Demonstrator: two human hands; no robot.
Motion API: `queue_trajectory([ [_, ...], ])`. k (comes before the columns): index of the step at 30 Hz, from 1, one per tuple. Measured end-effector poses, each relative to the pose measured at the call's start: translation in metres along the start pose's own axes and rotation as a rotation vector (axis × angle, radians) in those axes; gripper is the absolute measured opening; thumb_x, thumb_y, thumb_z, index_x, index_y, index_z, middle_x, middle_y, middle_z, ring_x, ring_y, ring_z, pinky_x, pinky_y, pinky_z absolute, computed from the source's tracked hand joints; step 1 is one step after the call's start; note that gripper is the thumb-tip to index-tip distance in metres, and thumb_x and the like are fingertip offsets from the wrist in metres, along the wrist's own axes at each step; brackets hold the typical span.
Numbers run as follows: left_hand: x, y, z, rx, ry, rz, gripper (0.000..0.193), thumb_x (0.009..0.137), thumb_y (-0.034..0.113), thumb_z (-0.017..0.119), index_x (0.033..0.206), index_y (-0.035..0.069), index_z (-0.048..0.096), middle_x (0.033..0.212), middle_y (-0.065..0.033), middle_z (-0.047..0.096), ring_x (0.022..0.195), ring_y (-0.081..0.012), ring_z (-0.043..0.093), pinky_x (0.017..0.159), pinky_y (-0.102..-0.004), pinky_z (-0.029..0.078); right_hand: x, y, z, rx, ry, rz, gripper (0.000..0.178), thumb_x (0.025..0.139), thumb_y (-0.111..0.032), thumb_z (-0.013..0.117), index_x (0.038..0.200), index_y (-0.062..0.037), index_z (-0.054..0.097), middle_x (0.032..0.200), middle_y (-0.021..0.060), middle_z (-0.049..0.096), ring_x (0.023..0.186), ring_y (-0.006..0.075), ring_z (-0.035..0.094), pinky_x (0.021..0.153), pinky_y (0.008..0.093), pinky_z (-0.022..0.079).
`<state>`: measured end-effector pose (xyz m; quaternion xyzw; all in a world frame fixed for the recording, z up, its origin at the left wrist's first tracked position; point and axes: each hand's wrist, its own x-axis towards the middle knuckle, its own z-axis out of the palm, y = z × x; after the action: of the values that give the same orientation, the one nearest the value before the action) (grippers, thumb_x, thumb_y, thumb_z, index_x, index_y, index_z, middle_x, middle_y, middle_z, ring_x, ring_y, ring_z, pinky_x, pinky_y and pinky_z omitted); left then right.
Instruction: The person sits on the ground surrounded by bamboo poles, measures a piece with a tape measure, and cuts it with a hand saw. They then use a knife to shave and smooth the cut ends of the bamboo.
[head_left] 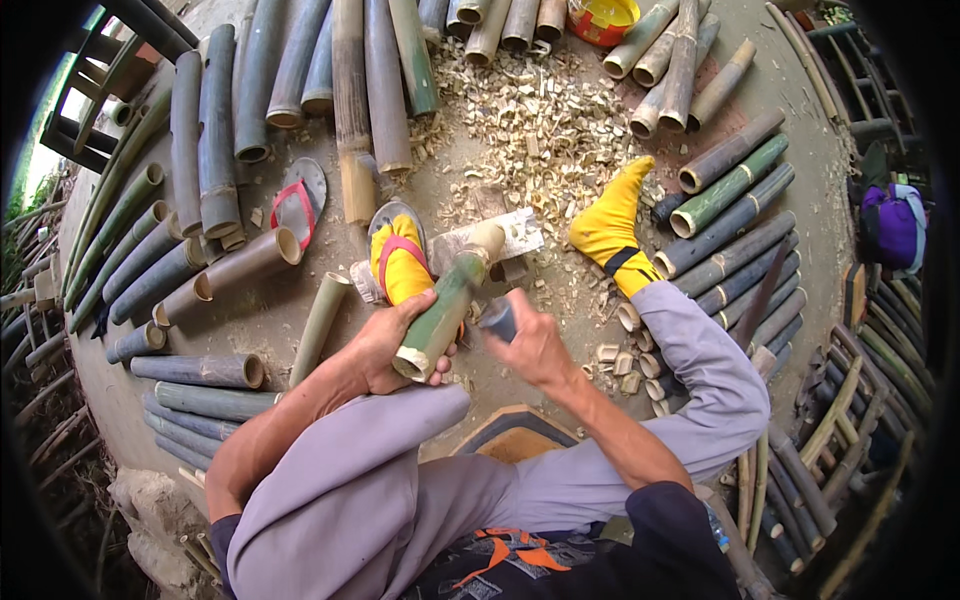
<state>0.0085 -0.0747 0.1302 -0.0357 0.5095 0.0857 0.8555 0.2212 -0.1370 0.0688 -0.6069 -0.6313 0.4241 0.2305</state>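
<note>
Between my knees, a short green bamboo tube [440, 312] lies tilted, its far end resting on a pale wooden block [518, 232]. My left hand [388, 342] is closed round the tube's near end, whose hollow opening faces me. To the right of the tube, my right hand [540, 345] is shut on a tool with a thick dark grey handle [497, 318]. The working part of that tool is smeared by motion, so its exact kind cannot be made out. My yellow-socked left foot [403, 265], in a sandal, is beside the block.
Pale wood chips [550, 130] cover the ground ahead. Bamboo tubes [215, 140] lie in rows at left, with more tubes [735, 225] at right. A loose sandal [300, 200] lies at left; a yellow-and-red tub [603, 18] stands at the back. Cut bamboo pieces [630, 375] lie by my right leg.
</note>
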Motion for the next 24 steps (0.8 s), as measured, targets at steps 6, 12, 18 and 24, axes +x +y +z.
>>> queue_trajectory([
  [6, -0.003, -0.003, -0.006, -0.064, -0.078, 0.004, 0.045, 0.092, 0.045, 0.056, 0.108, 0.002, 0.053, 0.078, -0.0123, 0.058, 0.057, -0.0225, 0.059, 0.047, -0.0339, 0.050, 0.018, 0.009, 0.004, 0.034, 0.028, 0.082, 0.030, 0.080, -0.015, 0.068, 0.098, -0.0023, 0.048, 0.075, 0.0212, 0.064, 0.069, 0.0377, 0.068, 0.058, 0.0425, 0.054],
  [12, -0.002, -0.002, -0.004, -0.030, -0.066, 0.025, 0.042, 0.093, 0.042, 0.057, 0.112, 0.005, 0.052, 0.082, -0.0109, 0.058, 0.057, -0.0229, 0.059, 0.048, -0.0354, 0.052, 0.035, 0.027, -0.003, 0.134, 0.037, 0.346, 0.031, 0.080, -0.014, 0.067, 0.101, -0.0020, 0.048, 0.075, 0.0215, 0.064, 0.068, 0.0362, 0.068, 0.055, 0.0428, 0.053],
  [18, -0.002, -0.007, -0.003, 0.053, -0.068, 0.073, 0.037, 0.090, 0.029, 0.063, 0.114, 0.005, 0.049, 0.088, -0.0123, 0.057, 0.059, -0.0216, 0.060, 0.049, -0.0353, 0.054, 0.017, 0.012, -0.006, -0.021, 0.023, 0.062, 0.031, 0.080, -0.018, 0.066, 0.097, -0.0001, 0.048, 0.068, 0.0191, 0.061, 0.061, 0.0298, 0.065, 0.052, 0.0427, 0.049],
  [24, 0.004, -0.010, -0.009, -0.086, -0.166, -0.006, 0.042, 0.089, 0.029, 0.054, 0.119, 0.001, 0.047, 0.094, -0.0170, 0.060, 0.073, -0.0256, 0.062, 0.064, -0.0379, 0.055, 0.015, 0.006, -0.022, 0.058, -0.021, 0.168, 0.027, 0.085, -0.018, 0.064, 0.100, -0.0027, 0.047, 0.070, 0.0163, 0.063, 0.059, 0.0252, 0.065, 0.049, 0.0362, 0.052],
])
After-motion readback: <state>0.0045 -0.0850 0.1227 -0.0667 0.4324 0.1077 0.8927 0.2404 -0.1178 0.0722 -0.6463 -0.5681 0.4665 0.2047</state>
